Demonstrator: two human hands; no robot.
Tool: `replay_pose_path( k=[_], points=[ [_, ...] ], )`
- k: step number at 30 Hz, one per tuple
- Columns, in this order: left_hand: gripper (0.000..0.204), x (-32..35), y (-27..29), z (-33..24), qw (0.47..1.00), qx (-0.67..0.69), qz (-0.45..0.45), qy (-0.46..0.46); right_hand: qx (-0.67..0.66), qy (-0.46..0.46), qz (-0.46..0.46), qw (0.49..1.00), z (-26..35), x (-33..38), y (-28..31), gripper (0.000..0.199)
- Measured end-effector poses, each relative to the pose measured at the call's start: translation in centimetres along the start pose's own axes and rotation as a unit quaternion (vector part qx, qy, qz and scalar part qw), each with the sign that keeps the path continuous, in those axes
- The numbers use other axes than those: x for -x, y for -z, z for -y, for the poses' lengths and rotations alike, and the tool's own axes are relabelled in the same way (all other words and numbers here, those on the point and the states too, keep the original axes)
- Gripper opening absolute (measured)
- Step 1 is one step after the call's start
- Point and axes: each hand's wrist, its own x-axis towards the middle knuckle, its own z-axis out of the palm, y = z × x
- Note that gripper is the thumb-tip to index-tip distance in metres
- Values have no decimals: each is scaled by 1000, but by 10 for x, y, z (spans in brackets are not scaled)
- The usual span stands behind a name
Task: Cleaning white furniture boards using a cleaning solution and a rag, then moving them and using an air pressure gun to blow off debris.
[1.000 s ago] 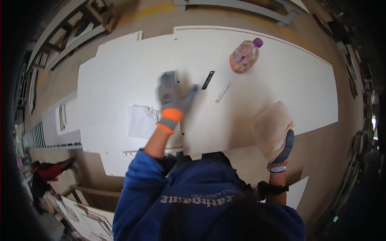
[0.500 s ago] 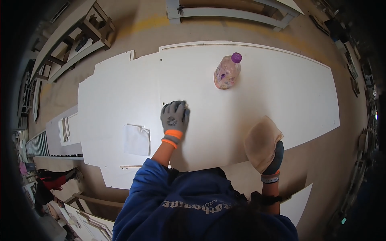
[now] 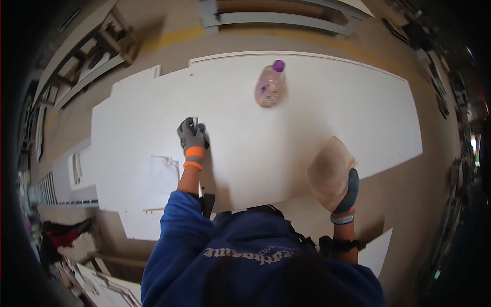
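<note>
Whereas the left hand (image 3: 191, 137) was spread a second ago, its fingers now curl around a slim pale piece (image 3: 195, 123), leaving both hands occupied, the right hand (image 3: 349, 192) clamped on a beige pad (image 3: 329, 171) just left of it.

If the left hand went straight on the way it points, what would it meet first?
Nothing upright, it seems: the left hand would pass over the white board toward its far edge, the bottle off to the right. Height is unclear.
</note>
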Motion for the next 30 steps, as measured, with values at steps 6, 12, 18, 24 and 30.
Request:
replay_pose_path(
  k=[6, 12, 18, 24, 30],
  points=[
    [26, -28, 15, 29, 943, 230, 64, 230, -1, -38, 35, 999, -5, -4, -7, 55],
    [19, -22, 87, 41, 818, 443, 140, 340, 7, -73, 91, 993, -25, -17, -21, 58],
    [28, -25, 196, 112, 887, 326, 52, 322, 37, -125, 128, 983, -95, -29, -104, 66],
    [29, 11, 288, 168, 889, 277, 43, 362, -42, -351, 185, 917, -279, -55, -203, 62],
    [28, 36, 315, 216, 874, 303, 2, 380, 0, -311, 155, 938, -425, -73, -274, 59]
  ],
)
